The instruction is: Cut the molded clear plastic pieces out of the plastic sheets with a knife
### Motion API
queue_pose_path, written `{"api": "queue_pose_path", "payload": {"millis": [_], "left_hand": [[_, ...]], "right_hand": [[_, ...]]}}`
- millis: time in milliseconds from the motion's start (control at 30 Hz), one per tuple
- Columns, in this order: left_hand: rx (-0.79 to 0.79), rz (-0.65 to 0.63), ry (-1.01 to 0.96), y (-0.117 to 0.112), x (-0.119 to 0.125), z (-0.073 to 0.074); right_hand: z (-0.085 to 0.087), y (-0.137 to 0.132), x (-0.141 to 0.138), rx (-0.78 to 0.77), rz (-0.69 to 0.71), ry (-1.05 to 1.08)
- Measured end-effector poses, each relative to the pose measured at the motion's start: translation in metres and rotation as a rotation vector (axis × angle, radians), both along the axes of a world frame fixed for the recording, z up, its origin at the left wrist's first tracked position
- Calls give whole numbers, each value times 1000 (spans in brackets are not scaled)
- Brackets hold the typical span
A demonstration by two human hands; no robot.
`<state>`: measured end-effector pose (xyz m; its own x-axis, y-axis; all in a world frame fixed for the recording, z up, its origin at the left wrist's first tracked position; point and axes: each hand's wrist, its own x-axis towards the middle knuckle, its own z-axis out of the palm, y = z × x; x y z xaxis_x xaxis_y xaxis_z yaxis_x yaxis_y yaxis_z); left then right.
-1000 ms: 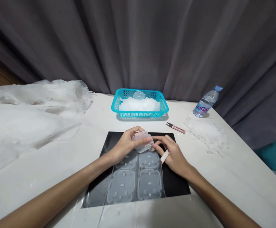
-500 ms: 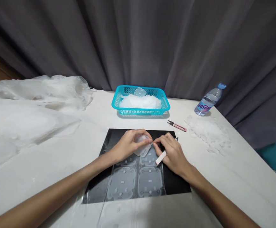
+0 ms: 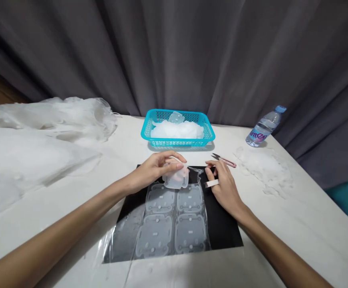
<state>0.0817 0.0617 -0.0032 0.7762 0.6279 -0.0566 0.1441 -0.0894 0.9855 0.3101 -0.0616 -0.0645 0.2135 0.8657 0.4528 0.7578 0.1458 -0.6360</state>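
My left hand [image 3: 158, 170] pinches a translucent, rounded-square plastic piece [image 3: 176, 176] above the far edge of a clear sheet. Several matching squares are moulded into that sheet [image 3: 156, 233], which lies over a black mat [image 3: 224, 228]. Beside it on the right, my right hand [image 3: 223, 180] is closed around a slim white-handled tool [image 3: 212, 183]; its other end is hidden by the fingers. A thin shred of clear film [image 3: 199, 173] stretches between the piece and my right fingertips. Whether those fingers grip the shred, I cannot tell.
Behind the mat stands a blue basket [image 3: 178, 143] of translucent pieces. Pink-handled thread snips [image 3: 224, 160] lie near my right hand. Film scraps [image 3: 263, 170] and a water bottle [image 3: 263, 127] are at the right. Large clear sheets [image 3: 42, 148] are heaped at the left.
My hands have moved apart: the left lifted slightly back with the square piece, the right shifted right. The white-handled tool has swung flatter. More of the sheet's squares now show.
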Motion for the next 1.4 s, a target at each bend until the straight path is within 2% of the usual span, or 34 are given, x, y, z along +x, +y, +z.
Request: {"api": "queue_pose_path", "payload": {"millis": [233,333,467,667,767,900,1000,1133,1300,1400], "left_hand": [[-77,-16,-90,-11,6,1],[16,-31,-129,-16,9,1],[117,-96,-76,-25,10,3],[20,-53,-75,-28,9,-1],[11,-3,-125,-28,10,2],[118,94,-127,-37,9,18],[211,120,-84,-46,7,28],[249,118,-56,-47,6,29],[266,130,-49,-43,5,29],[263,141,-20,-41,5,28]], "right_hand": [[17,-21,-25,83,205,105],[16,-22,-29,56,211,205],[18,-20,-26,22,221,366],[22,-21,-25,-17,214,442],[22,-22,-24,-16,211,486],[20,-22,-20,-23,231,418],[18,-21,-19,13,224,330],[19,-21,-18,91,216,266],[20,-20,-14,76,224,267],[14,-16,-12,99,176,178]]}}
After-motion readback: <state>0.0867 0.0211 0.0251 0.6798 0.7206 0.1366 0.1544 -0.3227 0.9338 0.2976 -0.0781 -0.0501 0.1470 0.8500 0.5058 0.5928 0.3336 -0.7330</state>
